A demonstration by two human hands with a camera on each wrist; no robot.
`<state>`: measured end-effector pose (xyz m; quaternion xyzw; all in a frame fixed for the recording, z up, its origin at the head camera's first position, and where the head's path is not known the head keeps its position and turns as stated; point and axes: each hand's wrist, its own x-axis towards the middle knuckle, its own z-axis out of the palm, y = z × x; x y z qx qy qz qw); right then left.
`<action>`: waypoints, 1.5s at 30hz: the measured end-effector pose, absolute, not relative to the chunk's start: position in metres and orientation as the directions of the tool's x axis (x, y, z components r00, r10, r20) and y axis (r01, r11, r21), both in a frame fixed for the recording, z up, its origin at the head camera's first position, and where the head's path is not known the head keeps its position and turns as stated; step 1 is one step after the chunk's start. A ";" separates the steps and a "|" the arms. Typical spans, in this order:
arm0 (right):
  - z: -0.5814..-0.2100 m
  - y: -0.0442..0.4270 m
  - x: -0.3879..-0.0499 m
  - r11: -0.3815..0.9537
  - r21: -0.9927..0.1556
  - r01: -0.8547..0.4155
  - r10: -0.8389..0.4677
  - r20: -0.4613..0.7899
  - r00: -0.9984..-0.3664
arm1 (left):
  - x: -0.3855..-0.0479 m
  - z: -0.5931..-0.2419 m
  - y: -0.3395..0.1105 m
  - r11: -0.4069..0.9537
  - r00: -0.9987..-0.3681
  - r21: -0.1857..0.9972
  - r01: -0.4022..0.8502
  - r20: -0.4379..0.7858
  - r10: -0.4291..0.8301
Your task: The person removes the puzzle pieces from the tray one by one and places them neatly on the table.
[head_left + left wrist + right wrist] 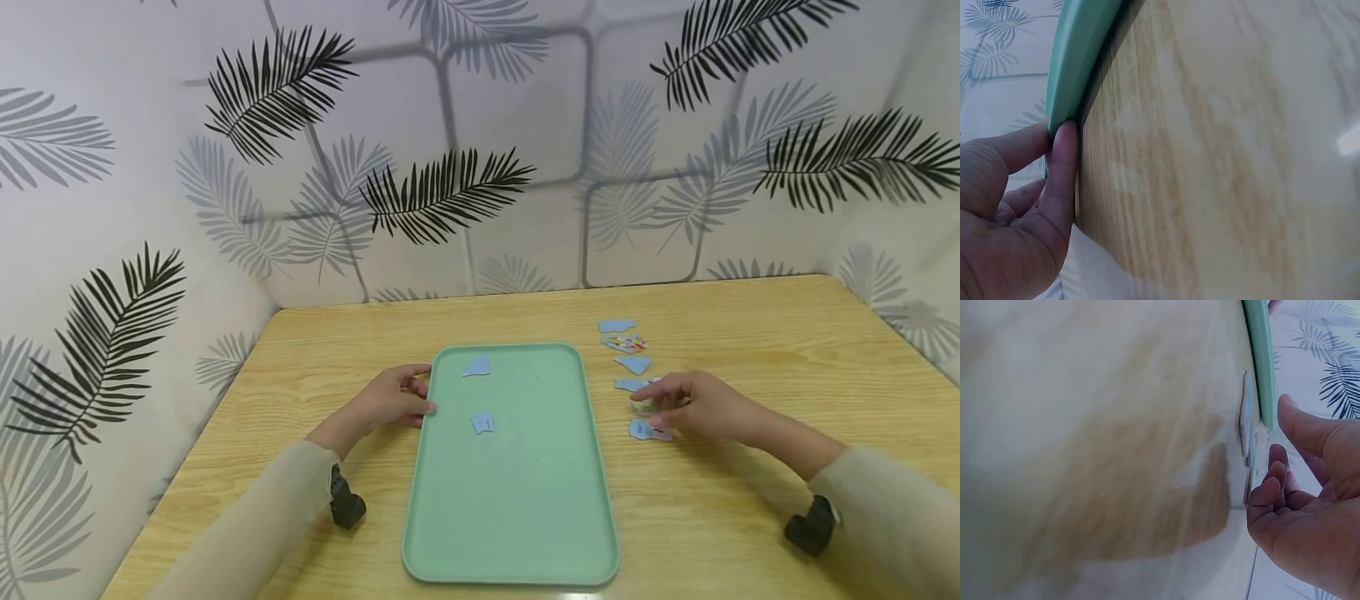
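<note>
Head: flat jagged light-blue card pieces [633,364] right of mint-green rectangular plastic tray [517,500], two on it; probably light, stiff, crease-prone; pinch edges. Left wrist: left hand [1019,231] pinches tray rim. Right wrist: right hand [1319,519] beside pieces, thumb, fingers apart.

- Your tray [517,500]: plain mint green.
- Your sleeves [255,517]: pale beige.
- Your pieces [617,326]: mostly light blue, one speckled multicoloured.
- Your table [720,517]: yellowish wood grain.
- Your wall [517,225]: whitish, printed with black and grey fronds.
</note>
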<state>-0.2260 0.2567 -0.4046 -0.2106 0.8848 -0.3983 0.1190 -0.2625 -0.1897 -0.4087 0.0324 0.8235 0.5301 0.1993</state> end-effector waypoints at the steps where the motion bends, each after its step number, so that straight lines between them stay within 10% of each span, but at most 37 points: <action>1: -0.404 0.256 -0.227 0.590 -0.756 -0.283 -0.469 -0.035 -0.883 | -0.263 -0.409 -0.190 0.436 -0.919 0.886 -0.158 -0.293 0.265; 45: -0.390 0.102 -0.300 0.455 -0.856 -0.246 -0.559 -0.060 -0.827 | -0.262 -0.409 -0.190 0.450 -0.921 0.880 -0.150 -0.290 0.259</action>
